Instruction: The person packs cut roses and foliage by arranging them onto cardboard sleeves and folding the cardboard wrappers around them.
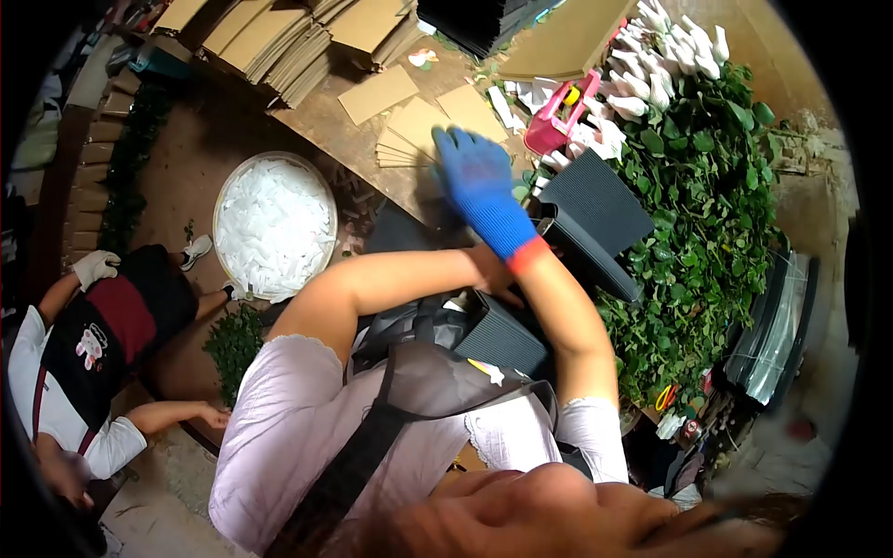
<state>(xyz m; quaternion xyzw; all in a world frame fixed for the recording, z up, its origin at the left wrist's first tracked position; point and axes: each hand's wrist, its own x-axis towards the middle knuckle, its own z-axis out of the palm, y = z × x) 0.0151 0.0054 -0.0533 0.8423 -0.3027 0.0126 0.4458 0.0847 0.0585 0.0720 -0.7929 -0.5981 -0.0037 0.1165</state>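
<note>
My right hand (476,172), in a blue knitted glove with a red-orange cuff, lies over the edge of several thin brown cardboard sheets (419,130) fanned out on the table. Its fingers are stretched out. My left hand (495,272) is bare and crosses under my right forearm, which hides much of it. It is close to a black corrugated sheet (507,335) at my lap; its fingers do not show well enough to tell a grip. Another folded black corrugated piece (600,209) stands just right of my glove.
A pink tape dispenser (558,116) sits on the wooden table (363,172). Leafy stems (688,205) with white-wrapped heads (665,60) pile up at right. Cardboard stacks (270,46) are at the back. A round tub (276,223) of white pieces and another person (112,325) are at left.
</note>
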